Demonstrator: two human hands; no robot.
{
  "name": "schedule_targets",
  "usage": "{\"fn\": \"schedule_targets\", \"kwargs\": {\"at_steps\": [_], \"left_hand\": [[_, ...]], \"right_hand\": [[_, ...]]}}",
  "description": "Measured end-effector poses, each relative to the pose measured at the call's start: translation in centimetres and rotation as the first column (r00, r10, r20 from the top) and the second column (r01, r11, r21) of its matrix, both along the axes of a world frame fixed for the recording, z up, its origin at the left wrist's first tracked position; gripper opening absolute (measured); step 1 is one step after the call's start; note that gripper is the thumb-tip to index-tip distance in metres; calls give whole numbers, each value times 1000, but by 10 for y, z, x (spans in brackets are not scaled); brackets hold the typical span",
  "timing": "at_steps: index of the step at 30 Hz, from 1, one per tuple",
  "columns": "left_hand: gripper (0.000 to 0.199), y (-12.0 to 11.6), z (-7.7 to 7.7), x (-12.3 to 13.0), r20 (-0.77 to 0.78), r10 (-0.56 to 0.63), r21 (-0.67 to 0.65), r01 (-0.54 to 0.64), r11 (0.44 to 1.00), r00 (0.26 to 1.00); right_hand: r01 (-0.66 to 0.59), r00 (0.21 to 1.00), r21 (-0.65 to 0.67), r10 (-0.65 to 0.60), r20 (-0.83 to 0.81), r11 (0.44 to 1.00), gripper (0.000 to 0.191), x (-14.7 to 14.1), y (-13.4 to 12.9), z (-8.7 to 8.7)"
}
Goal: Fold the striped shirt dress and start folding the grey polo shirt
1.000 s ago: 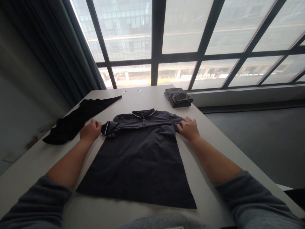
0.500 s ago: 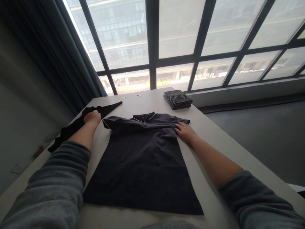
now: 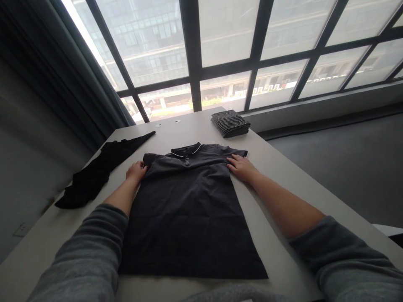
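A dark polo shirt (image 3: 189,214) lies spread front up, its collar at the far end and its hem toward me. White piping runs along the collar, and several buttons show on the placket. At the shirt's left sleeve, my left hand (image 3: 137,171) is closed on the fabric edge, its fingertips partly hidden. My right hand (image 3: 242,167) rests open on the right side below the other sleeve, fingers spread over the cloth. Left of the shirt lies a black garment (image 3: 97,172), loosely spread and apart from both hands.
A folded striped garment (image 3: 231,123) sits near the far right edge of the white table (image 3: 189,126). Two small white discs (image 3: 178,121) lie at the far end. Beyond are tall windows, with a dark curtain (image 3: 72,79) on the left.
My left hand has moved from the black garment to the right, onto the polo shirt's left sleeve, which now sits further in. My right hand stays in place on the shirt.
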State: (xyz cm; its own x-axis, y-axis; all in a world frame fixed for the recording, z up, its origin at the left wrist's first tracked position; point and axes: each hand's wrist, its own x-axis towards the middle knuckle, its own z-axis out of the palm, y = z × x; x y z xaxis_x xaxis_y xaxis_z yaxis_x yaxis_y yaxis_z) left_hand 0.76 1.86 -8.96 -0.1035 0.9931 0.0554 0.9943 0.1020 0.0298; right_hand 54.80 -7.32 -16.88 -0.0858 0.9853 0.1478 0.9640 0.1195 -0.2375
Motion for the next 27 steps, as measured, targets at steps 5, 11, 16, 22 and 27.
{"fn": "schedule_targets", "kwargs": {"at_steps": [5, 11, 16, 22, 27], "left_hand": [[35, -20, 1, -21, -33, 103, 84, -100, 991, 994], [38, -39, 14, -28, -72, 197, 145, -185, 972, 978], [47, -100, 4, -16, -83, -50, 213, 67, 975, 995], [49, -245, -16, -34, 43, -609, 88, 604, 792, 792], [60, -324, -12, -53, 74, -660, 54, 658, 751, 747]], "right_hand": [[-4, 1000, -21, 5, 11, 1000, 63, -3, -4, 4], [9, 1000, -31, -8, 21, 999, 61, -16, -16, 25], [-274, 956, 226, 291, -45, 935, 54, -51, -80, 51], [-676, 708, 135, 689, -156, 725, 48, -86, -188, 54], [-665, 709, 110, 670, -218, 739, 13, -83, -200, 43]]}}
